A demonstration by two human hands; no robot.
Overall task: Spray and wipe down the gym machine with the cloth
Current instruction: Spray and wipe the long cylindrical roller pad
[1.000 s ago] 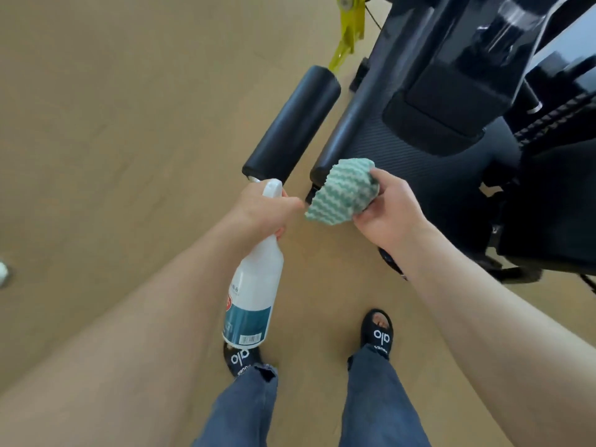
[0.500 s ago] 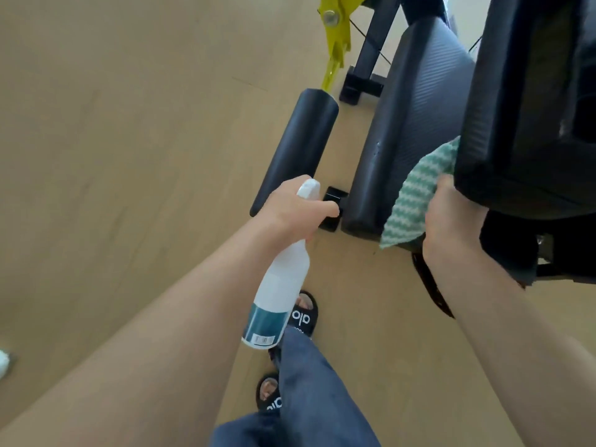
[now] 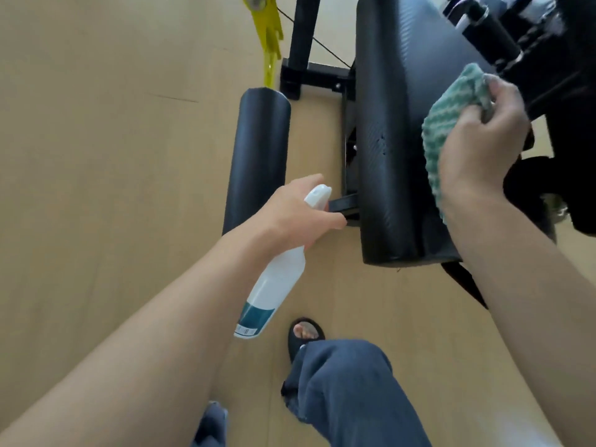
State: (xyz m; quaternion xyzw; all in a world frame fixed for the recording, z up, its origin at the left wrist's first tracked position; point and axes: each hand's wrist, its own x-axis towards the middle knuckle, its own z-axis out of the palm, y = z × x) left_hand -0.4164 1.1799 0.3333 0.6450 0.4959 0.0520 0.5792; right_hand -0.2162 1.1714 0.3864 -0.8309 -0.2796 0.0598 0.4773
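Note:
The gym machine's black padded seat [image 3: 387,140] runs from the top centre down to the middle right. My right hand [image 3: 480,137] grips a green and white zigzag cloth [image 3: 451,104] and holds it against the seat's right side. My left hand [image 3: 296,214] holds a white spray bottle [image 3: 274,285] with a teal label by its neck, nozzle pointing toward the seat's near end, bottle hanging down over the floor. The trigger is hidden under my fingers.
A black foam roller pad [image 3: 258,156] lies left of the seat. A yellow lever [image 3: 267,33] and the black frame base [image 3: 309,79] stand at the top. More black machine parts [image 3: 548,75] crowd the right. Light wood floor [image 3: 96,156] spreads left. My jeans and sandalled foot [image 3: 304,333] are below.
I have stepped closer to the machine. My right hand moved the cloth from beside the bottle up onto the seat and further along it. My left hand keeps the bottle.

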